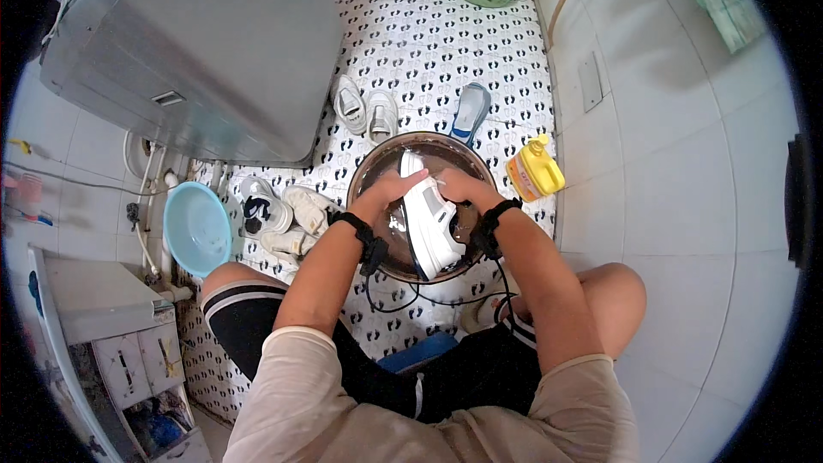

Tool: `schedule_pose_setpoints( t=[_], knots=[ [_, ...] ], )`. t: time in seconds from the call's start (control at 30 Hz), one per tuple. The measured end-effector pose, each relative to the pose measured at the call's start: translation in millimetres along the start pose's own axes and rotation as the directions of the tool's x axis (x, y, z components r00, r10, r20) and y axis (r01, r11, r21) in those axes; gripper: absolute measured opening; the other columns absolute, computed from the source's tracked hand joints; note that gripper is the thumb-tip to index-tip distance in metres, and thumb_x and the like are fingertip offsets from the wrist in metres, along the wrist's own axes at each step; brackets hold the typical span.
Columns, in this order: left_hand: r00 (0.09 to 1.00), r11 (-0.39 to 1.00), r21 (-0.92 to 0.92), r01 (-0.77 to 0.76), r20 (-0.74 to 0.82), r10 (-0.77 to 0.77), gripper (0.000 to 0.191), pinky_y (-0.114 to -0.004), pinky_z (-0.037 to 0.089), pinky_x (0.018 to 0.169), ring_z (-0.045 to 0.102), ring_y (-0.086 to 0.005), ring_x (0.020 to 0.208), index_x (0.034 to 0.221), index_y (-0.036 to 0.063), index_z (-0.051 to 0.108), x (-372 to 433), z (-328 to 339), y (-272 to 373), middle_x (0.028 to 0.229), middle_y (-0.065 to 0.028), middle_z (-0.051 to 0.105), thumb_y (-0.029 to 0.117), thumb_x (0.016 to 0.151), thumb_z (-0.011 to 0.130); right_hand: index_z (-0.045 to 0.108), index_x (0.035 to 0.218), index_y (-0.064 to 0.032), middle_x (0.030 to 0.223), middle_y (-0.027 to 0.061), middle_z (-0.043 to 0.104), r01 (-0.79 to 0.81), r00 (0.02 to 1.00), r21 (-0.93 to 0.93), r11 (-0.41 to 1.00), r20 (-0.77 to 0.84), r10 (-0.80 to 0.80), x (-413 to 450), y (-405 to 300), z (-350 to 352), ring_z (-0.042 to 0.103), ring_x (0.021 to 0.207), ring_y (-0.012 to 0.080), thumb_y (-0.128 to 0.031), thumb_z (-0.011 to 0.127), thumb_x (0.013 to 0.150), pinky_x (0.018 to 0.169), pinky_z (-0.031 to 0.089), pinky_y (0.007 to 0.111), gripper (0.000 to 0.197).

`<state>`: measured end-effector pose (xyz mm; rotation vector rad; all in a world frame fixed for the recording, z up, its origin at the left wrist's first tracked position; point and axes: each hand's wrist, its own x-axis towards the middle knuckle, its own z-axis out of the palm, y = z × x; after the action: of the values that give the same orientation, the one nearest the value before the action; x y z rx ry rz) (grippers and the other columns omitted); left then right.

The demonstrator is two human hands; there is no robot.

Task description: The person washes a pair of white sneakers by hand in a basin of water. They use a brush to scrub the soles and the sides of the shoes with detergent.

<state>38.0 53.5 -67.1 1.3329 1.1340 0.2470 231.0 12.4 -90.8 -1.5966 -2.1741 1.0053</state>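
Observation:
A white sneaker (425, 231) lies on its side, sole to the left, over a round brown basin (357, 175) that holds water. My left hand (395, 186) grips the sneaker near its toe end, thumb laid across the upper. On the other side, my right hand (461, 186) has its fingers curled against the shoe's upper edge by the laces; the fingertips are partly hidden. Each wrist wears a black strap with a small device, and a black cable hangs below the basin.
A yellow jug (535, 169) stands right of the basin, a blue-grey slipper (471, 112) beyond it. Pale shoes (366, 109) sit behind, more shoes (308, 209) left, near a light-blue basin (197, 229). A large grey appliance (212, 51) bounds the left; a tiled wall (669, 206) the right.

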Motion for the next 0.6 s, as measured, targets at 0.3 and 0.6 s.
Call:
schedule_pose_setpoints(
  t=[0.3, 0.6],
  knots=[
    [0.957, 0.95, -0.115, 0.29, 0.046, -0.287, 0.083, -0.049, 0.04, 0.084, 0.042, -0.0295, 0.113, 0.127, 0.0073, 0.04, -37, -7, 14, 0.127, -0.0145, 0.041, 0.067, 0.07, 0.05, 0.062, 0.089, 0.0001, 0.093, 0.0261, 0.057, -0.335, 0.942, -0.055, 0.941, -0.058, 0.332, -16, -34, -18, 0.056, 0.087, 0.0369, -0.027, 0.056, 0.071, 0.077, 0.045, 0.04, 0.033],
    [0.92, 0.782, -0.485, 0.391, 0.204, -0.334, 0.073, -0.05, 0.038, 0.084, 0.04, -0.028, 0.112, 0.127, 0.0142, 0.038, -69, -1, 19, 0.127, -0.0104, 0.04, 0.068, 0.077, 0.032, 0.065, 0.076, -0.0014, 0.074, 0.0142, 0.064, -0.391, 0.914, 0.09, 0.916, -0.081, 0.398, -32, -82, -46, 0.061, 0.071, 0.0233, -0.046, 0.059, 0.072, 0.068, 0.045, 0.03, 0.045]
  ],
)
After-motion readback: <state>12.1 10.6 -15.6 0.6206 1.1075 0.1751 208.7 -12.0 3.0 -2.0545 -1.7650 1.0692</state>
